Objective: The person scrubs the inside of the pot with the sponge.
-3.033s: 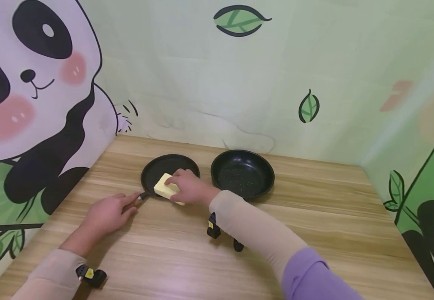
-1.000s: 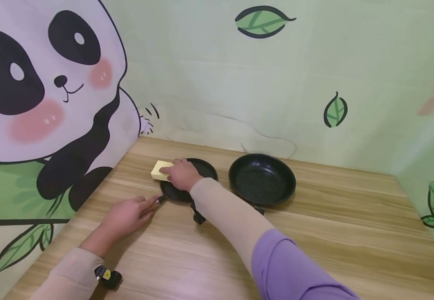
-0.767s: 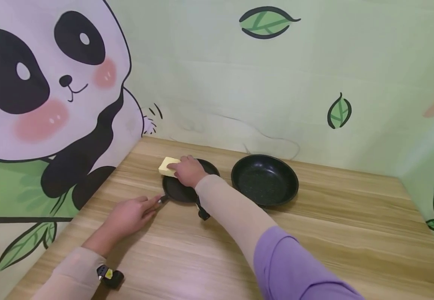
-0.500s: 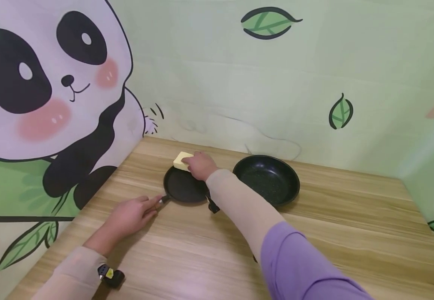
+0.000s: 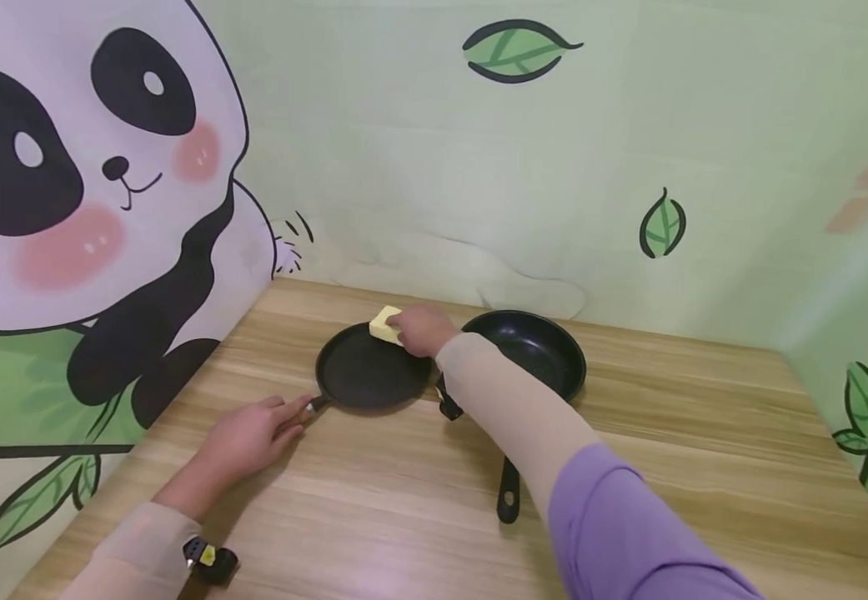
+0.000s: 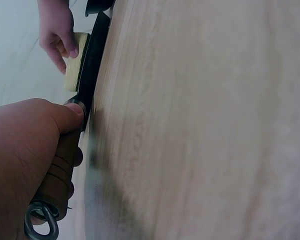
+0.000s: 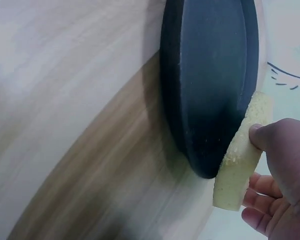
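The left hand (image 5: 246, 437) grips the wooden handle (image 6: 60, 170) of a flat black pan (image 5: 366, 382). The right hand (image 5: 424, 331) pinches a yellow sponge (image 5: 383, 326) at that pan's far rim. Just beside stands a deeper black pan (image 5: 549, 354).

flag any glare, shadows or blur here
Head view: pale sheen on the wood-grain tabletop, a highlight inside the frying pan; left wrist view: dark shadow beside the left hand; right wrist view: shadow beside the crepe pan, tabletop grain blurred.

A pale yellow sponge (image 5: 383, 326) touches the flat black pan (image 5: 364, 377).
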A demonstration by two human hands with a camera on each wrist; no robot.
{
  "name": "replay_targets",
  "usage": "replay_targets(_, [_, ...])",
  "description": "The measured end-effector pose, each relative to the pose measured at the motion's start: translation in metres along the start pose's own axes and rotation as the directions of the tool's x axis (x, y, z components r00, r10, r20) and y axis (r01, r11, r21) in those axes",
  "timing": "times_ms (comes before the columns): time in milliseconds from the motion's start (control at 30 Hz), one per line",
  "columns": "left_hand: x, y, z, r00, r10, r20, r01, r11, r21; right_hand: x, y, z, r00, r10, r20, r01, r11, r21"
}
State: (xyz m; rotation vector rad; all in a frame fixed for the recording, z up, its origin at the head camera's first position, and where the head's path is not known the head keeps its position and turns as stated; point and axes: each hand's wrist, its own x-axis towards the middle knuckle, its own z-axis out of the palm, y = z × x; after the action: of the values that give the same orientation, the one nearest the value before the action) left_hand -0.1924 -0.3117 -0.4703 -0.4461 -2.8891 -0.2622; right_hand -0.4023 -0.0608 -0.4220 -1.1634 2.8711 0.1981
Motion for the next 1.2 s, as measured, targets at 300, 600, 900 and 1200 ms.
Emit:
replay_targets(300, [0.0, 0.0, 0.003, 1.0, -0.003, 0.017, 0.003, 1.0, -0.002, -0.024, 0.004, 0.005, 1.0, 0.031, 0.005, -0.031, 0.999, -0.028])
replay_targets(600, [-0.003, -0.003, 0.003, 1.0, 0.025, 0.017, -0.025, 1.0, -0.009, -0.056, -0.01, 0.004, 0.999, 0.043, 0.031, -0.042, 0.998, -0.044])
replay_targets(900, [-0.007, -0.008, 0.001, 0.998, 0.061, 0.009, -0.06, 0.998, -0.023, -0.084, -0.021, 0.0, 0.997, 0.016, 0.075, -0.019, 0.999, 0.032])
replay_targets(1200, [-0.018, -0.004, -0.004, 0.996, 0.094, 0.005, -0.094, 0.996, -0.006, -0.117, -0.037, -0.008, 0.997, -0.024, 0.072, 0.023, 1.0, 0.003])
